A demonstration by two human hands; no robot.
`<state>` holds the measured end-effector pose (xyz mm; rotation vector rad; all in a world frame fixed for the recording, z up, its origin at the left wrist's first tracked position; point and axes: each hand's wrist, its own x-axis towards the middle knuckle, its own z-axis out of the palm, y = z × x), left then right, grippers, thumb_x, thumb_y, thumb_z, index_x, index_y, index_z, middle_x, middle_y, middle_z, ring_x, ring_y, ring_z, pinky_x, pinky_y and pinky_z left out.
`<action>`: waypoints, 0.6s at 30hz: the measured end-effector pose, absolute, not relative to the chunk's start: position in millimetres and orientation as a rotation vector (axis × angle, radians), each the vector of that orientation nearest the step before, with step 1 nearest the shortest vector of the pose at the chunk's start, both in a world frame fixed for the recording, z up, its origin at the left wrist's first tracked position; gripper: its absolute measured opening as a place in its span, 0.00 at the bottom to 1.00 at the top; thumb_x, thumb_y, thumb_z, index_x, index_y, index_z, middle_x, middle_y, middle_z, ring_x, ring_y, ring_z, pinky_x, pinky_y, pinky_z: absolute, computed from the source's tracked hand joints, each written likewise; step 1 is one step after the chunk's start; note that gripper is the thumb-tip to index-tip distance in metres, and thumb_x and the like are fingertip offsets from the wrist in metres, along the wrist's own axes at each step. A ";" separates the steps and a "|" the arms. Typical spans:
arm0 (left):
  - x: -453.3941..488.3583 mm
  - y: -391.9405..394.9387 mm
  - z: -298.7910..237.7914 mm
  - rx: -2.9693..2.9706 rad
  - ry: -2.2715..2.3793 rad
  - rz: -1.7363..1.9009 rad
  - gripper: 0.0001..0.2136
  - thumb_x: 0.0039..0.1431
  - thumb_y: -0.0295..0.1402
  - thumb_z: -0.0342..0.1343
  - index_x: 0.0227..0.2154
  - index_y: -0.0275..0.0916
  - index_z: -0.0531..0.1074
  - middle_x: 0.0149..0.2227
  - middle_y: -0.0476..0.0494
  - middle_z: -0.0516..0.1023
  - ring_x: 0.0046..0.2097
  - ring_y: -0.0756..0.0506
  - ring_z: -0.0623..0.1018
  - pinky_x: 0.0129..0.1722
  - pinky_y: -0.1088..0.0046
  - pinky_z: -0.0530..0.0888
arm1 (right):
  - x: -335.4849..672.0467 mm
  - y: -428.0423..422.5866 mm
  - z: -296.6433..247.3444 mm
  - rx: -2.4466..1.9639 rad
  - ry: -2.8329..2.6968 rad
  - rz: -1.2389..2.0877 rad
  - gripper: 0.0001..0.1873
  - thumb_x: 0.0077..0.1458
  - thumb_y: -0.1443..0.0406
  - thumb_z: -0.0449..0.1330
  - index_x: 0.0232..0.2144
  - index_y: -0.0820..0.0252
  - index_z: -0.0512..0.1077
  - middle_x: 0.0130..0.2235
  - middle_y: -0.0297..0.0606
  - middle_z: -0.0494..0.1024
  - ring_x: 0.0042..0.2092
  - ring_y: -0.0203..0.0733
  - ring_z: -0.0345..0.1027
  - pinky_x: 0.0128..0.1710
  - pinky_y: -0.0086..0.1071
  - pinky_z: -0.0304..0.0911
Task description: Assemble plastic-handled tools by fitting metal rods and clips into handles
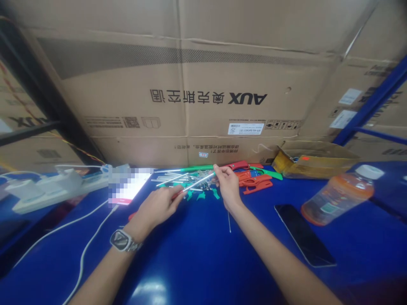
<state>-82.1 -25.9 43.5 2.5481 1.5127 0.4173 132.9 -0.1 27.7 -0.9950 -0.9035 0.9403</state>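
Note:
A slim silver metal rod [199,181] with a red end is held aslant between my hands. My left hand [159,206], with a watch at the wrist, has its fingers closed round the red end. My right hand [227,186] pinches the rod's far end. Below the right wrist a thin wire-like rod [229,222] sticks out; its other end is hidden. Under and behind the rod lies a pile of silver rods [170,178], with small green plastic pieces [201,195]. Orange-red plastic handle parts [257,183] lie right of my right hand, near a long green piece [197,167].
A power strip [63,190] and a lit phone [136,186] with a white cable are at left. At right are a dark phone [303,235], a bottle [338,197] and an open cardboard box [318,159]. Large cartons [203,72] stand behind the blue table [197,258].

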 end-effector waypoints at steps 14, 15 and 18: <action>-76.1 -31.7 42.2 2.532 1.518 0.498 0.16 0.70 0.43 0.41 0.31 0.42 0.67 0.22 0.48 0.70 0.25 0.45 0.71 0.27 0.71 0.55 | 131.0 -4.1 34.4 -0.810 -0.774 1.101 0.22 0.38 0.53 0.73 0.20 0.57 0.65 0.21 0.26 0.67 0.22 0.32 0.62 0.24 0.29 0.63; -75.3 -32.6 42.6 2.529 1.537 0.499 0.16 0.70 0.43 0.41 0.31 0.42 0.67 0.22 0.48 0.70 0.25 0.44 0.71 0.27 0.71 0.55 | 132.5 -3.4 34.5 -0.813 -0.775 1.094 0.22 0.38 0.53 0.73 0.21 0.57 0.66 0.21 0.27 0.67 0.23 0.32 0.62 0.24 0.29 0.63; -73.1 -34.3 43.6 2.520 1.560 0.515 0.15 0.69 0.43 0.41 0.31 0.42 0.67 0.21 0.49 0.69 0.24 0.44 0.70 0.27 0.71 0.55 | 135.8 -2.6 35.2 -0.787 -0.794 1.095 0.19 0.37 0.54 0.74 0.23 0.57 0.70 0.24 0.29 0.72 0.24 0.33 0.65 0.25 0.29 0.64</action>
